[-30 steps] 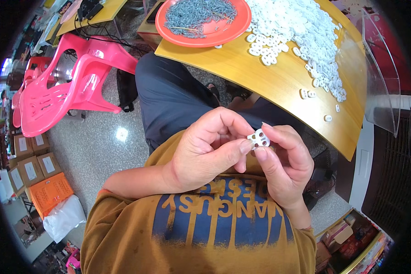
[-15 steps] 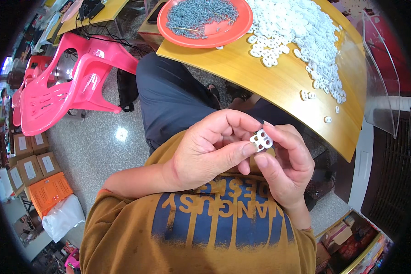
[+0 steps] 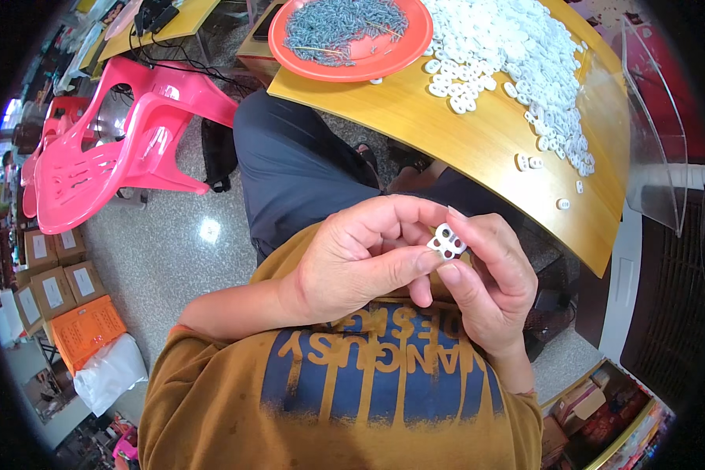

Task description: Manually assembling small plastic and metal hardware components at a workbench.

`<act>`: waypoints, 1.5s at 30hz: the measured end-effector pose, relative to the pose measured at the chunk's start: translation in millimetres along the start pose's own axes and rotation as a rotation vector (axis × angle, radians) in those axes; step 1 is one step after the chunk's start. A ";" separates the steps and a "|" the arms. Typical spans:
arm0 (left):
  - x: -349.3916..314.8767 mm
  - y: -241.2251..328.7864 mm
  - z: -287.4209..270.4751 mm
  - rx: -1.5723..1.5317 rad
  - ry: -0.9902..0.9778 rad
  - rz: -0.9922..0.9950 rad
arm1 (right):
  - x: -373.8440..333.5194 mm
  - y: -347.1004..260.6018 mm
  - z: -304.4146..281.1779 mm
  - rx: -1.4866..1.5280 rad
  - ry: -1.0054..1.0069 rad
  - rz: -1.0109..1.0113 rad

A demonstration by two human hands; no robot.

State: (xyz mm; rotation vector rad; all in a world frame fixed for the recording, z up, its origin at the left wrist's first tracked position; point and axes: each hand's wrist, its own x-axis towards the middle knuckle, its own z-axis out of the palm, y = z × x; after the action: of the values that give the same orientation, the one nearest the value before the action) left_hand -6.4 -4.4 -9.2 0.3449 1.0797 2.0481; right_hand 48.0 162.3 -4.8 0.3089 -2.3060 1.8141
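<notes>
Above my chest, my left hand [image 3: 352, 262] and my right hand [image 3: 493, 270] meet with thumbs and fingertips closed. Pinched between them is a small white plastic piece with several dark holes [image 3: 448, 243]; it looks like two two-holed ovals side by side, though whether they are joined I cannot tell. My left thumb presses its near left edge, and my right fingers and thumb hold its right side. The fingertips behind it are partly hidden. Beyond the hands, a large heap of similar white ovals [image 3: 517, 47] lies on the yellow wooden table [image 3: 415, 110].
At the table's far left a red plate [image 3: 380, 59] holds many small grey metal pieces [image 3: 329, 27]. Stray white ovals [image 3: 563, 204] lie near the right edge, beside a clear plastic panel [image 3: 658, 133]. A pink chair [image 3: 145, 129] and cardboard boxes [image 3: 55, 290] stand on my left.
The white piece has turned slightly between my fingertips, and my right index finger has shifted a little over its top. Both hands stay in nearly the same place.
</notes>
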 end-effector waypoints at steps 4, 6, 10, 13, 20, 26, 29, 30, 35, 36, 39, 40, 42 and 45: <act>-0.3 -1.5 -3.3 0.030 -0.043 0.013 | 1.7 1.8 -1.2 0.022 -0.014 -0.025; -0.4 -3.0 -4.2 0.042 -0.060 0.030 | 2.6 1.5 -1.6 0.034 -0.012 -0.030; -0.4 -6.6 -4.7 0.021 -0.038 0.050 | 2.5 0.7 -1.7 0.084 -0.034 0.002; -0.4 -5.8 -6.7 0.025 -0.051 0.048 | 2.3 0.9 -2.2 0.108 -0.043 0.015; -0.3 -8.1 -6.3 -0.017 -0.070 0.044 | 0.8 2.4 -3.1 0.155 -0.052 0.032; 0.1 -4.8 -2.9 -0.038 -0.026 0.024 | 2.2 0.5 -1.1 0.102 -0.047 0.003; -0.2 -5.6 -2.1 -0.039 -0.009 0.021 | 1.8 2.0 -0.6 0.076 -0.037 -0.019; -0.2 -6.6 -3.3 -0.038 -0.009 0.021 | 1.6 2.4 -0.4 0.076 -0.037 -0.019; -0.8 -10.4 -5.9 0.000 -0.029 0.051 | 0.5 3.5 1.1 0.054 -0.030 -0.027; -0.4 -9.9 -4.4 0.000 -0.030 0.051 | 0.6 3.5 1.2 0.054 -0.029 -0.027; 0.1 -6.8 -0.1 -0.040 0.000 0.043 | 1.6 2.0 1.7 0.043 -0.009 -0.044; -0.5 -6.5 0.4 -0.047 0.000 0.040 | 1.5 0.7 1.8 0.054 -0.012 -0.034; -1.2 -6.6 1.3 -0.053 0.000 0.037 | 1.5 -0.1 2.1 0.064 -0.016 -0.025; -2.0 -7.2 3.4 -0.014 0.009 0.081 | 1.2 0.9 3.9 0.107 -0.025 -0.029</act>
State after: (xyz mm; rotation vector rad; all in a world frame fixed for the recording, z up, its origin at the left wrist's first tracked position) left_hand 0.5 -1.5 -12.7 0.3786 1.0715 2.1295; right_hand 46.5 158.7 -6.2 0.3813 -2.2125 1.9339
